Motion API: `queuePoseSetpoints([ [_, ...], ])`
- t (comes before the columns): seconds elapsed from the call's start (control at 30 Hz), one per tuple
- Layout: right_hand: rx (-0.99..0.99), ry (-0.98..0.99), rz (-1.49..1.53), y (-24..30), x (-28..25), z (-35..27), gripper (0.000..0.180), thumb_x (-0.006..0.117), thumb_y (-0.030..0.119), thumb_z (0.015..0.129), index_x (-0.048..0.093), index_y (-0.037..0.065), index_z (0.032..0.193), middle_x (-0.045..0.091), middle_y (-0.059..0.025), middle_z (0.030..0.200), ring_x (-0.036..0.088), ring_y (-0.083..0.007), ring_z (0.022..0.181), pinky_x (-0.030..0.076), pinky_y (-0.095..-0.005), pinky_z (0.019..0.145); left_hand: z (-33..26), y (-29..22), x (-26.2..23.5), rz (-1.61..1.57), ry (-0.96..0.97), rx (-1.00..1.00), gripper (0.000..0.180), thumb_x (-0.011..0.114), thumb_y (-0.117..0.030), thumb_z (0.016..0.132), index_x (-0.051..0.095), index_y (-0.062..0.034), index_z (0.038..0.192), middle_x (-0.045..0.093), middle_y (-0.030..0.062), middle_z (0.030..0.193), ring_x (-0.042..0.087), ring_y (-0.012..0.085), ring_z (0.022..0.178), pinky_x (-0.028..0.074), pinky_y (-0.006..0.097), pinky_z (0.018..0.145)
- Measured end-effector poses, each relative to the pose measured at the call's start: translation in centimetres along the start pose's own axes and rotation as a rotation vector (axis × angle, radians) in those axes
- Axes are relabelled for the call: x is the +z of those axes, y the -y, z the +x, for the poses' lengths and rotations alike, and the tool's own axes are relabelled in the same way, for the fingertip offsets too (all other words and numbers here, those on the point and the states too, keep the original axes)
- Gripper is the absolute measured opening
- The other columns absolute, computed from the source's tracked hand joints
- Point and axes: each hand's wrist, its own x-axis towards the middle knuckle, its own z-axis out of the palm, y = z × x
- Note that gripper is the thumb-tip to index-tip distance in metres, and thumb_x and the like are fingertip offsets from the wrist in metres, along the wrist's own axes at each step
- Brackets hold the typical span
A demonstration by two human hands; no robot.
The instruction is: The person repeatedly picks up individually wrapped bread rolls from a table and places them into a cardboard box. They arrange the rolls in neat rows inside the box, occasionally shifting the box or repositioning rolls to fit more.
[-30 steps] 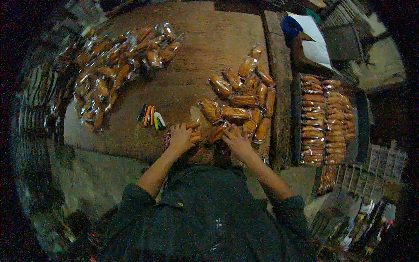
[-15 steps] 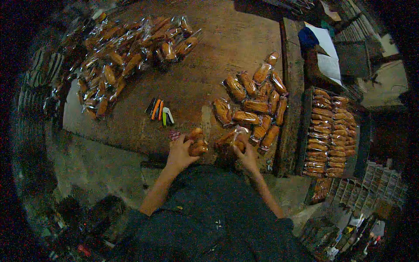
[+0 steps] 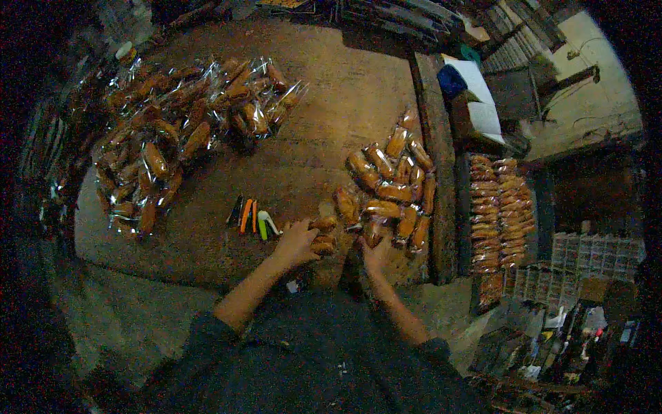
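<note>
So the left hand (image 3: pixel 298 246) is curling its fingers over the left ends of two rolls (image 3: pixel 324 245); can't tell if it's really clamping them. Both are lying roughly sideways, pointing at the right hand (image 3: pixel 374 255). That one's closing on one wrapped roll (image 3: pixel 374 232), long axis seemingly running away from the body. Half a second ago a brown piece was lying just left of the right hand; now the gap between the hands is showing dark there, and the wrapped roll is sitting right against the cluster (image 3: pixel 394 192).

That cluster is lying just beyond the right hand, about thirteen rolls, pointing various ways. About five pens (image 3: pixel 253 217) are lying beyond the left hand, to its left. Farther out that way, a big pile (image 3: pixel 155 160) of wrapped rolls, too jumbled to count, is covering the desk (image 3: pixel 324 90). Well right of the right hand, stacked rolls (image 3: pixel 507 210) are standing in two main columns.
</note>
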Motion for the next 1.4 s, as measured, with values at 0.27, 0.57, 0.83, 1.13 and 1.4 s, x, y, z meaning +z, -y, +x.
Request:
queuePoseSetpoints([
  [0.27, -0.241, 0.192, -0.335, 0.0, -6.6, -6.5, 0.091, 0.086, 0.034, 0.076, 0.038, 0.001, 0.146, 0.047, -0.03, 0.134, 0.053, -0.0479, 0.116, 0.048, -0.0527, 0.093, 17.1, -1.8, -2.8, 0.247, 0.37, 0.421, 0.071, 0.085, -0.048, 0.072, 0.067, -0.0129, 0.13, 0.064, 0.017, 0.128, 0.062, 0.0366, 0.115, 0.046, 0.056, 0.096],
  [0.57, -0.16, 0.227, -0.271, -5.9, -9.2, -8.3, 0.092, 0.086, 0.051, 0.073, 0.048, -0.003, 0.136, 0.054, -0.0287, 0.129, 0.058, -0.0474, 0.114, 0.049, -0.0521, 0.098, 25.2, -3.0, 1.1, 0.12, 0.94, 0.312, 0.073, 0.085, -0.051, 0.072, 0.066, -0.0131, 0.132, 0.067, 0.0172, 0.125, 0.064, 0.0351, 0.114, 0.048, 0.052, 0.097],
  [0.83, -0.197, 0.397, -0.113, -7.6, -14.7, -4.3, 0.09, 0.086, 0.042, 0.077, 0.043, -0.003, 0.143, 0.05, -0.0285, 0.137, 0.053, -0.0454, 0.123, 0.047, -0.0501, 0.101, 16.8, 1.4, 3.1, -0.323, 0.36, 0.324, 0.076, 0.085, -0.053, 0.073, 0.065, -0.0133, 0.134, 0.07, 0.0174, 0.123, 0.065, 0.0339, 0.114, 0.049, 0.049, 0.098],
  [1.13, -0.388, 0.637, -0.123, -8.3, -16.7, 2.6, 0.072, 0.082, 0.041, 0.083, 0.051, -0.001, 0.133, 0.06, -0.025, 0.123, 0.058, -0.0447, 0.116, 0.048, -0.0504, 0.098, 1.0, -6.3, 4.6, -0.828, -0.132, -0.701, 0.061, 0.085, -0.049, 0.078, 0.072, -0.0102, 0.123, 0.074, 0.0079, 0.116, 0.069, 0.0213, 0.104, 0.053, 0.038, 0.097],
  [1.4, -0.389, 0.657, -0.138, -7.5, -15.6, 3.4, 0.071, 0.083, 0.036, 0.083, 0.049, -0.001, 0.132, 0.058, -0.0257, 0.126, 0.057, -0.0442, 0.117, 0.049, -0.049, 0.097, 3.4, -9.8, 7.2, -0.479, -0.022, -0.327, 0.092, 0.084, -0.066, 0.066, 0.063, -0.0081, 0.135, 0.066, 0.0151, 0.133, 0.061, 0.0357, 0.124, 0.045, 0.046, 0.108],
])
